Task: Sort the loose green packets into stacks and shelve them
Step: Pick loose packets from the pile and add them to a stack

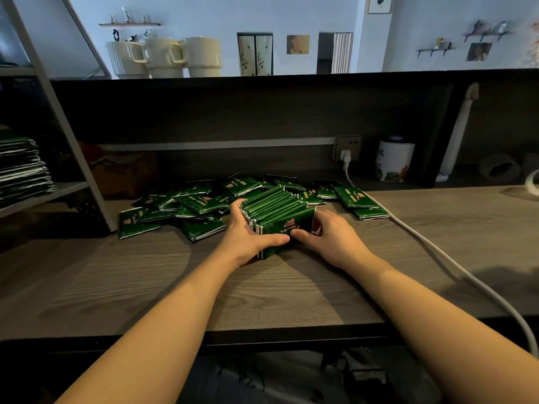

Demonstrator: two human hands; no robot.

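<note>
Grey metal shelf rack (76, 182) at far left holds a flat pile of shelved green packets (22, 167) on its lower shelf. White round tin with floral print (394, 161) stands shut at the back right, contents unseen. You have a row of green foil packets standing on edge (277, 217) on the grey wood-grain table (291, 287), mid-table; its long axis runs from near you back and slightly right toward the loose heap of green packets (192, 205) lying flat behind and to both sides. Your left hand (248, 237) presses the row's left side, thumb curled over the near end. Your right hand (329, 234) clasps the right side, fingers bent round it. White power cable (431, 246) crosses the table on the right; bare table lies between row and near edge.
</note>
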